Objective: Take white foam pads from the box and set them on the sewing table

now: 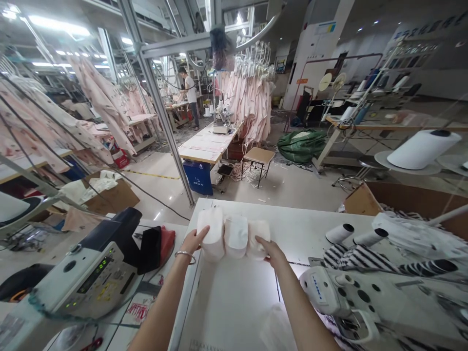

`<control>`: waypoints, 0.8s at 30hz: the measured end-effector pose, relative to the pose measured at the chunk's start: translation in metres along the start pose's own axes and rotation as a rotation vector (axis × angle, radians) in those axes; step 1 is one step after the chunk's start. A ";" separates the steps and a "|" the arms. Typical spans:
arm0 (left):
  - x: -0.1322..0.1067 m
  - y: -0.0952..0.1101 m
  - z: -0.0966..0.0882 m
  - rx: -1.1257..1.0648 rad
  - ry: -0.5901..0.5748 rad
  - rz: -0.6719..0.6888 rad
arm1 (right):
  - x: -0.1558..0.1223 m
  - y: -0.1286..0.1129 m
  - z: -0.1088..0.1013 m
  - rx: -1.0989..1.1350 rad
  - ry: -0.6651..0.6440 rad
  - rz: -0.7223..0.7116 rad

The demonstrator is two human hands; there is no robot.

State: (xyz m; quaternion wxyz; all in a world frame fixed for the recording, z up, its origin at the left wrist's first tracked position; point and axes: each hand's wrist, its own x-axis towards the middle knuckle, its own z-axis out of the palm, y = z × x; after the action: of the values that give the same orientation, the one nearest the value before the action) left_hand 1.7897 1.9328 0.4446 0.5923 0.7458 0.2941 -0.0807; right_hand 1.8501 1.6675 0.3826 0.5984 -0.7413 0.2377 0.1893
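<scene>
Hands at a row of three white thread cones on the white counter (292,229).

The left hand (193,240) presses its fingers against the outer side of the leftmost cone (212,233); the right hand (272,253) grips the rightmost cone (258,239), and the middle cone (236,235) sits squeezed between them, all three touching. A sewing machine (351,292) stands to the right, a control box (87,280) to the left, and a bracelet (185,254) circles the left wrist.

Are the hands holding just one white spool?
No, the left hand and right hand press three white spools between them.
</scene>
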 end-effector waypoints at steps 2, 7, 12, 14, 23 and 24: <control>0.001 0.000 -0.001 0.007 0.002 0.006 | -0.003 -0.004 -0.005 -0.031 0.049 -0.062; 0.009 -0.003 -0.002 0.023 0.033 0.047 | -0.027 -0.023 -0.001 -0.021 0.149 -0.264; 0.011 -0.004 -0.005 -0.023 -0.003 0.041 | -0.056 -0.043 0.053 0.034 -0.255 -0.376; 0.010 -0.003 -0.006 -0.051 -0.024 0.025 | -0.059 -0.050 0.075 0.029 -0.409 -0.331; 0.003 0.001 -0.004 -0.140 -0.027 0.009 | -0.064 -0.066 0.082 0.012 -0.577 -0.275; 0.002 0.001 -0.005 -0.148 -0.023 0.016 | -0.066 -0.067 0.081 0.022 -0.581 -0.280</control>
State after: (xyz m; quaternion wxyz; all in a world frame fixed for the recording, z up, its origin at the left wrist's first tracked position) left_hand 1.7905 1.9376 0.4459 0.6495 0.7014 0.2867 -0.0625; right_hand 1.8356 1.7665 0.4564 0.6696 -0.6753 -0.0453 0.3059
